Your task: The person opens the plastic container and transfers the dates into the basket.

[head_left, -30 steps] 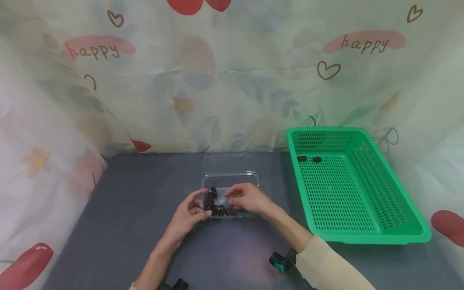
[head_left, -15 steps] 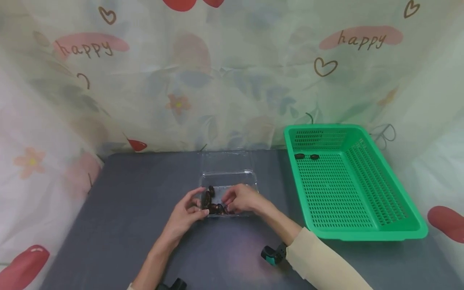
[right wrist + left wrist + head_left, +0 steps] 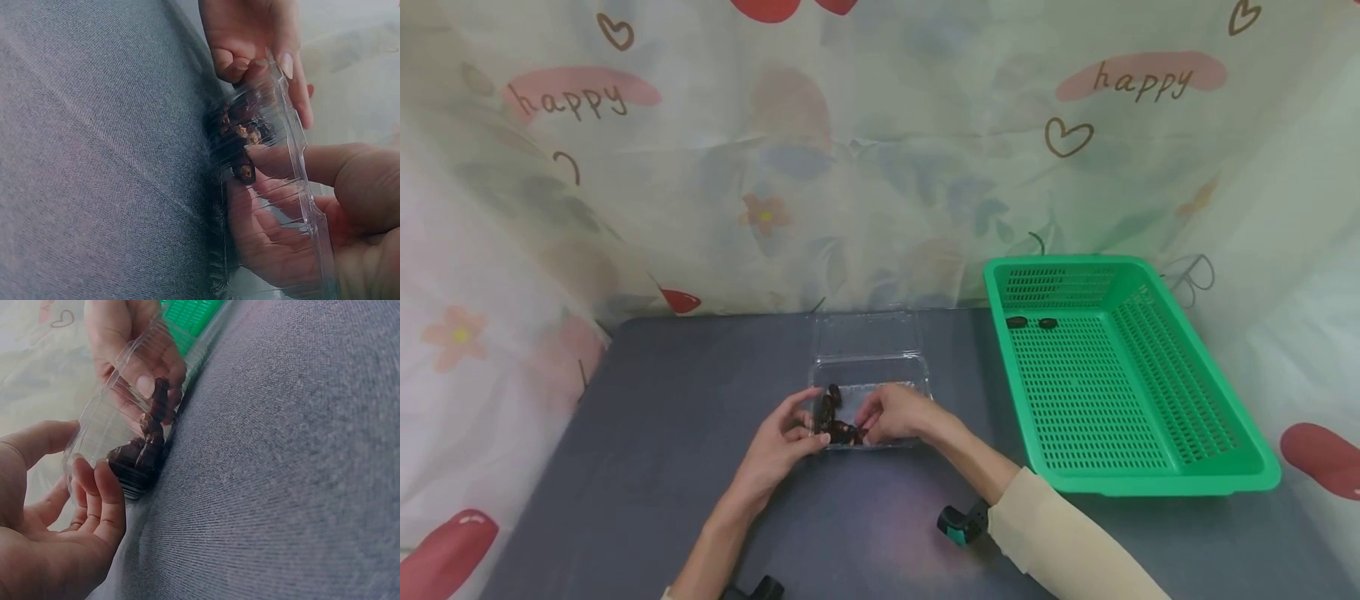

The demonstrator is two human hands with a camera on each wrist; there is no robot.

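A clear plastic box with its lid folded back stands at the middle of the table. Several dark brown date-like fruits lie along its left and near sides. The left hand grips the box's left end, fingers and thumb curled at the wall. Inside the box, the right hand pinches one dark fruit between thumb and fingers, close against the others. In the left wrist view the pile shows through the clear wall beside the left hand's fingertips.
To the right stands a green perforated basket, two dark fruits lying in its far left corner. A printed curtain hangs behind the grey table. Black bands are on both wrists.
The right hand has moved down and slightly left inside the box, to the fruits at its near side. The left hand keeps its grip. The whole head view has shifted a little.
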